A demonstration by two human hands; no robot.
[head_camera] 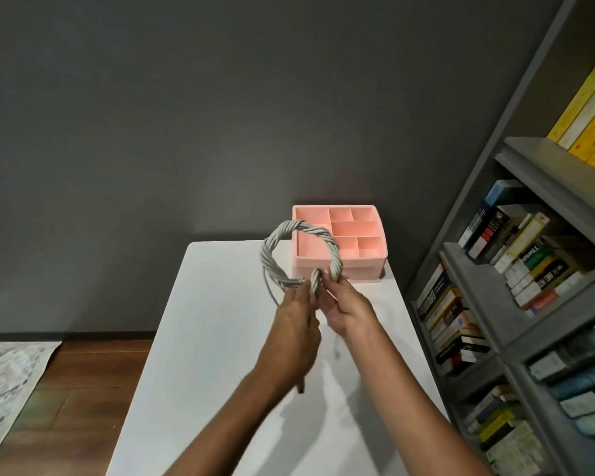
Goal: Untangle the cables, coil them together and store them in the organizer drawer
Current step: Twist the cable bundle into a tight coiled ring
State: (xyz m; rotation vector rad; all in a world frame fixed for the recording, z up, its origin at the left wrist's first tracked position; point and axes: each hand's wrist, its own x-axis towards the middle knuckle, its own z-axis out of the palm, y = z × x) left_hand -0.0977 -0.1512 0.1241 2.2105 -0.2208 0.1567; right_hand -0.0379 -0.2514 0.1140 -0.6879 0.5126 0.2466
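Above a white table [220, 338], a person's left hand [294, 333] and right hand [349, 312] met at the bottom of a ring of grey cables [301, 250] twisted together, held upright in the air. The left hand pinched the loop's loose ends near the join; the right hand gripped the other side of the join, fingers closed on the twisted strand. A thin tail [302, 383] hung below the left wrist. To finish the coil well, the free ends would likely need tucking through the ring while both grips stayed firm, lest the twist spring open. Beyond stood the pink organizer [339, 266], compartments bare, its drawer front apparently closed. Bookshelves [516, 304] lined the right.
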